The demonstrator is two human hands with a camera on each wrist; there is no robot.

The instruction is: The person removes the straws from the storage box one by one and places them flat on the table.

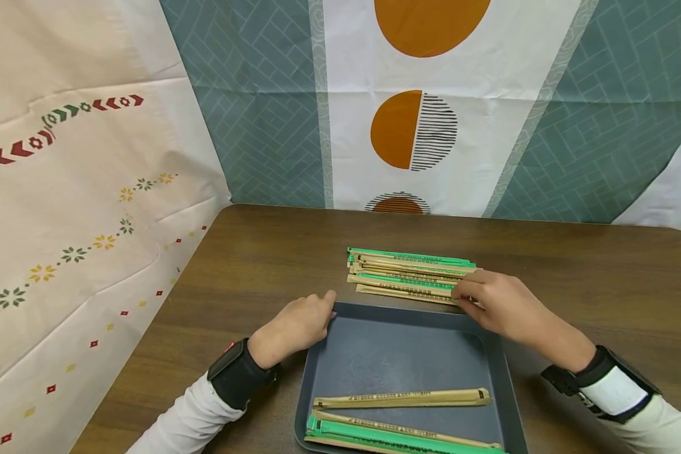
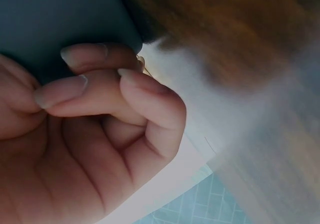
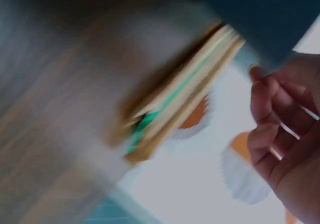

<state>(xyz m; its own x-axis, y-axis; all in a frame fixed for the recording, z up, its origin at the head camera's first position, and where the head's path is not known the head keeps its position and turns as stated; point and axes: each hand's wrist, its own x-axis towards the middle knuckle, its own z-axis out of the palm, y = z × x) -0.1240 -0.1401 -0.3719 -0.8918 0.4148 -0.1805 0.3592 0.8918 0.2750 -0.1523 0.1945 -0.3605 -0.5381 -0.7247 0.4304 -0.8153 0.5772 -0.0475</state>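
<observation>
A dark grey tray (image 1: 403, 353) lies on the table. My left hand (image 1: 301, 325) grips its far left corner; in the left wrist view the fingers (image 2: 65, 91) curl beside the tray's dark surface. Beyond the far rim is a row of long, slim paper-wrapped sticks (image 1: 403, 277), tan and green with dark print. My right hand (image 1: 499, 306) is at the right ends of that row, over the far right rim. In the right wrist view its fingers (image 3: 262, 103) are loosely bent with nothing visible between them, and the blurred stick bundle (image 3: 185, 93) shows apart from them.
Inside the tray, one tan wrapped stick (image 1: 403, 398) lies crosswise, and several tan and green ones (image 1: 397, 432) lie along the near side. The brown wooden table (image 1: 284, 252) ends at a patterned cloth (image 1: 272, 126) behind, with a floral cloth (image 1: 91, 265) on the left.
</observation>
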